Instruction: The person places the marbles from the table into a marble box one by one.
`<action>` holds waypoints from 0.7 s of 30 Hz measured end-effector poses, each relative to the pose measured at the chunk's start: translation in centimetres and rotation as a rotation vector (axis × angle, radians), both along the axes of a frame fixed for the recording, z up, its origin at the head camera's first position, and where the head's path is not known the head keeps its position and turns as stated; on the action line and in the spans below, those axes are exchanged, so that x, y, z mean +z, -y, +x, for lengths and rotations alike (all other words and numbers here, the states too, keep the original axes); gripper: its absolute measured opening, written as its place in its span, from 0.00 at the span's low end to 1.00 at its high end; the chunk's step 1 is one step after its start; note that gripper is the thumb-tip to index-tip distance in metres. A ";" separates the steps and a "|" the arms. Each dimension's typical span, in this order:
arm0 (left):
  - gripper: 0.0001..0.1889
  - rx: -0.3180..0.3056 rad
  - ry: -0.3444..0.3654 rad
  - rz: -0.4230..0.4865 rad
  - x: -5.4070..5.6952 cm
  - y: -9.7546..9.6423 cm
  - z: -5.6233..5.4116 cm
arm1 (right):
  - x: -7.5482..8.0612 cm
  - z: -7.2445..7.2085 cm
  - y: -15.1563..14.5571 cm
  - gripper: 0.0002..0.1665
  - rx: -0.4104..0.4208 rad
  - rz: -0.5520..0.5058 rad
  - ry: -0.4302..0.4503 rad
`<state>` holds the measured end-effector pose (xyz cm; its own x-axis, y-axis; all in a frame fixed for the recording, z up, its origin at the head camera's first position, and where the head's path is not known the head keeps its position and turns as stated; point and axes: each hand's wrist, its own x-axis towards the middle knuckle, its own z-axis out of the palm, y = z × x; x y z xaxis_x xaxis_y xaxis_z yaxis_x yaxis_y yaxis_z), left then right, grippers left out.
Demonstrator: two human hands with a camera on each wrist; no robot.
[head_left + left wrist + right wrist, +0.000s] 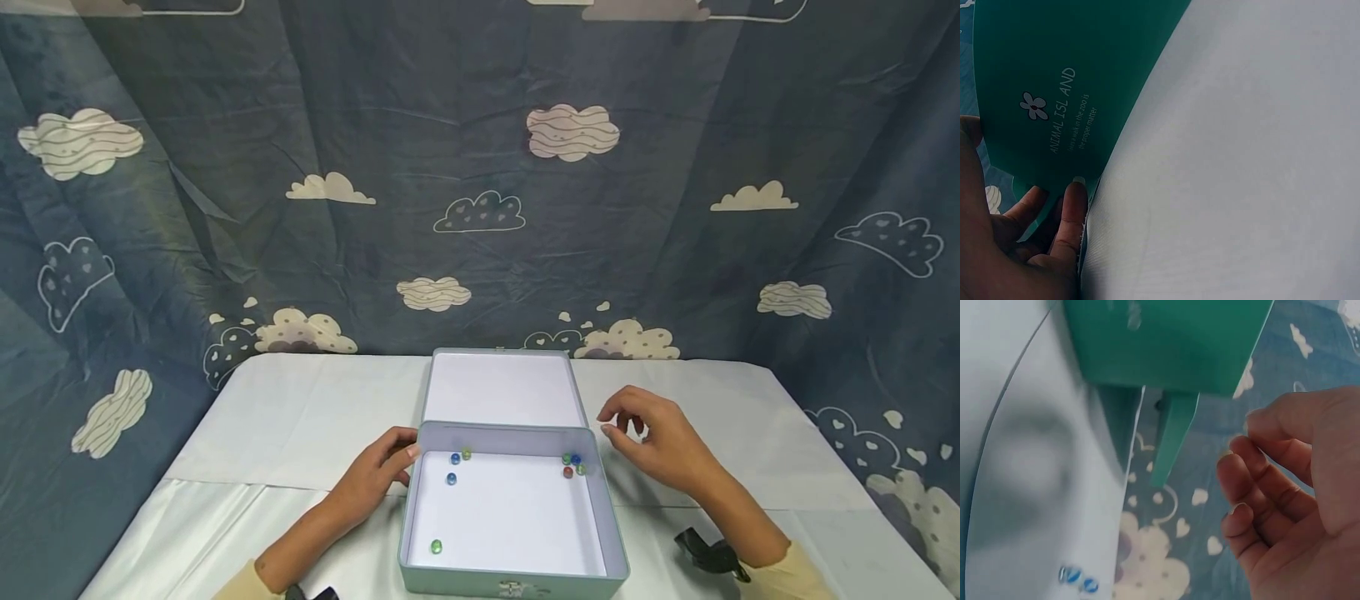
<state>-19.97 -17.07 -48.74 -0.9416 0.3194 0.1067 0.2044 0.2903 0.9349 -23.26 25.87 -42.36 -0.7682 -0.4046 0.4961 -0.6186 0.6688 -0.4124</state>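
A green hinged box (513, 583) with a pale interior stands on the white-covered table, its lid (504, 387) folded back. My left hand (375, 471) holds the box's left wall near the back corner, thumb at the rim; in the left wrist view fingertips (1074, 194) touch the green outer side. Within the box, blue marbles (452, 478) and a yellow-green marble (467, 454) lie back left, with a green marble (437, 547) front left. A red marble (567, 472) sits among green and blue ones back right. My right hand (660, 437) hovers off the right wall, fingers loosely bent, holding nothing visible.
White cloth (300, 417) covers the table on both sides of the box. A dark blue curtain (480, 258) with cloud prints hangs behind and along the sides. A black strap (708, 554) is worn at the right wrist.
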 end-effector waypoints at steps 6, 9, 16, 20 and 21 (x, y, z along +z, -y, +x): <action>0.24 -0.005 0.008 -0.001 0.1 0.0 0.0 | -0.6 -0.8 -1.7 0.16 -0.069 0.025 0.031; 0.24 -0.003 0.006 -0.003 0.1 0.0 0.0 | -0.8 -1.1 -2.4 0.14 -0.115 0.034 0.068; 0.24 0.002 0.001 -0.006 0.1 0.0 -0.1 | -1.6 -1.9 -4.2 0.11 -0.168 0.025 0.120; 0.24 0.002 -0.004 -0.011 0.0 0.0 -0.1 | -2.5 -2.3 -5.2 0.10 -0.210 0.032 0.156; 0.24 0.002 -0.003 -0.009 0.0 0.0 -0.1 | -2.7 -2.4 -5.5 0.10 -0.222 0.032 0.167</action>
